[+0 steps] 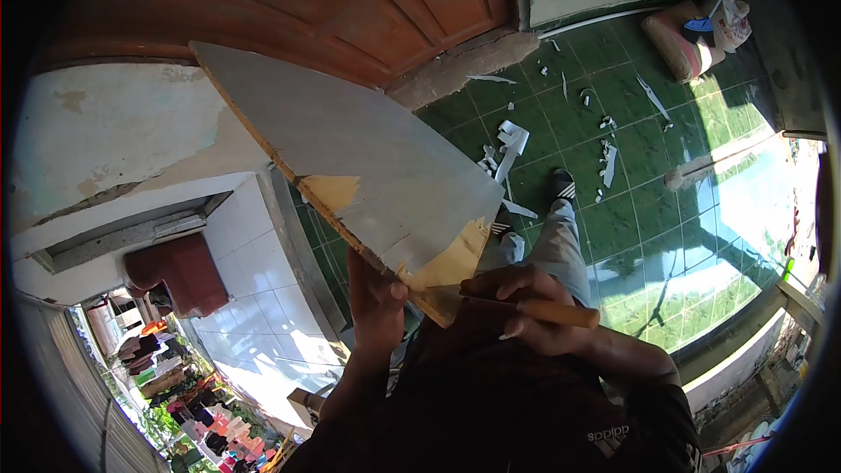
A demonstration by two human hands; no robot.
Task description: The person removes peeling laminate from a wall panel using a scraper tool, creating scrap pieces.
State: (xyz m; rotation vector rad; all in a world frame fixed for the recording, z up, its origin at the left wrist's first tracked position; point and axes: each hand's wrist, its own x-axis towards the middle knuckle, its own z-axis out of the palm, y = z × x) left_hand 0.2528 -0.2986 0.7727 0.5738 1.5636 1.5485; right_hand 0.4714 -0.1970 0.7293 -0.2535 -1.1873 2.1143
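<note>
A large grey board (359, 140) leans up from my waist toward the wooden door, its painted face toward me. Bare yellowish wood shows in a patch along its left edge and in a bigger one at its near corner. My left hand (375, 302) grips the board's left edge close to that corner. In my right hand (530, 298) is a wooden-handled blade (561, 313), the fingers closed around it. The thin metal part lies against the bare near corner; its exact kind is hard to make out.
Torn white strips (512, 140) lie scattered over the green tiled floor (639, 175). A brown door (350, 0) stands beyond the board. At the back right are a sack (674, 44) and a blue broom (698, 25). A white-tiled ledge (254, 298) is to the left.
</note>
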